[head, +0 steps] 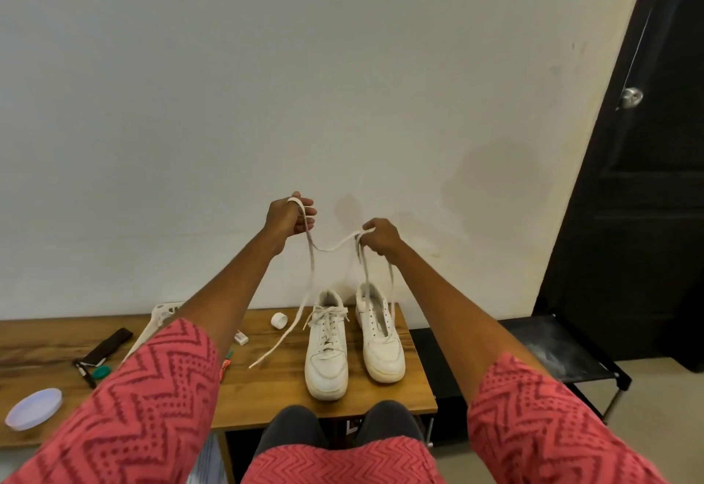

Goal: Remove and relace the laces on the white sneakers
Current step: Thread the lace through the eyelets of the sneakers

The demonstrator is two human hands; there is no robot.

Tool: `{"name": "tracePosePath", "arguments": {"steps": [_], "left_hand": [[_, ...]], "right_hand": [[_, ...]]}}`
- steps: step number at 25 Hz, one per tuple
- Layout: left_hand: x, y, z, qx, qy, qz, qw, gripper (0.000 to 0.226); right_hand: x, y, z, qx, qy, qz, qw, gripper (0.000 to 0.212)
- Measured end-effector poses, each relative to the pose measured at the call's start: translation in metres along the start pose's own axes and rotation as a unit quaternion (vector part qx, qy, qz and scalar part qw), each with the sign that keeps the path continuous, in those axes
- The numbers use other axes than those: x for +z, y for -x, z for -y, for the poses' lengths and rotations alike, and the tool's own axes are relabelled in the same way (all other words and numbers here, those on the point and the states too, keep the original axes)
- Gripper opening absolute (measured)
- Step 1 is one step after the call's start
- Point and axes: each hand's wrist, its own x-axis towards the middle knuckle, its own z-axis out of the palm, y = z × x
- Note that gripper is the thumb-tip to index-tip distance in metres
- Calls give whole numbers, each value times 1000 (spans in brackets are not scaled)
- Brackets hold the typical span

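Both arms reach forward and up over a wooden counter [263, 388] where two white sneakers stand side by side, toes toward the person. The left sneaker [327, 350] is laced and tied with a bow. The right sneaker [379, 339] has bare lower eyelets, and a white shoelace [310, 266] rises from near its collar.

The left hand [291, 218] is raised, its fingers curled around the lace, which loops over the index finger; from there one end hangs down, its tip just above the counter to the left of the laced sneaker. The right hand [381, 236] pinches the same lace with curled fingers, and two strands drop from it to the right sneaker. Between the hands the lace sags in a shallow curve.

On the counter's left part lie a shallow round white lid [34, 409], open side up and holding nothing visible, a small green cap [102, 371], a black marker [85, 373], a dark flat strap [108, 342], a white plastic hanger [160, 316] partly behind the left arm, a small white eraser [240, 338] and a short white ring-shaped cap [279, 320]. A black folding stool [571, 354] stands to the right of the counter, beside a black door [647, 178].
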Motion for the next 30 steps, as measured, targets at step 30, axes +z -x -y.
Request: {"name": "tracePosePath", "arguments": {"steps": [30], "left_hand": [[80, -38, 252, 8, -550, 123, 826, 18]], "right_hand": [[56, 14, -239, 227, -186, -73, 953, 15]]}}
